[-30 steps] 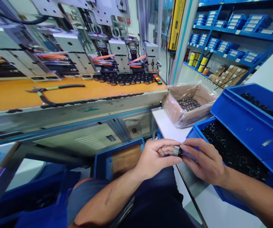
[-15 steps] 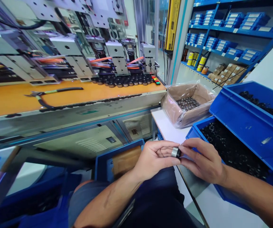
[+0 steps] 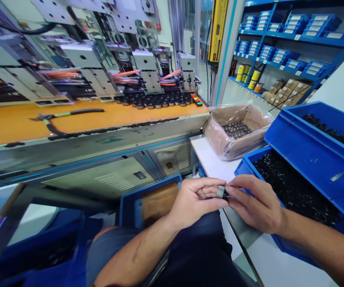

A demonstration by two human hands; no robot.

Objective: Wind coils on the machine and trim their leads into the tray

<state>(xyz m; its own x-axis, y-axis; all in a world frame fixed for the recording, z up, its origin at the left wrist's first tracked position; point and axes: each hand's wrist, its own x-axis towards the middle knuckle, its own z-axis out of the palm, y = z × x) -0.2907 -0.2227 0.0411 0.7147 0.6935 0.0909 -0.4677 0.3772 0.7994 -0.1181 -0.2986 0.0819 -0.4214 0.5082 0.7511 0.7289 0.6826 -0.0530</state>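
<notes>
Above my lap, my left hand [image 3: 194, 199] pinches a small metal ring [image 3: 220, 191] between thumb and fingers. The ring is silver-grey with a ribbed outside, and a black part [image 3: 225, 193] sits at its right end. My right hand [image 3: 256, 203] closes its thumb and fingertips on that black end, so both hands meet at the one small piece. The fingers hide much of the black part. Close to my right forearm is a blue bin [image 3: 251, 156] full of small black parts.
A second blue bin [image 3: 309, 137] rests over the first. A plastic-lined carton [image 3: 220, 139] holds small metal parts. On the orange bench [image 3: 115, 115] lie pliers [image 3: 50, 117] and rows of black round parts [image 3: 157, 102], below machine clamps. A blue crate [image 3: 127, 211] stands beneath.
My right hand's fingers have shifted slightly around the black end of the piece, and the ring has turned a little. My left hand stays nearly in place.
</notes>
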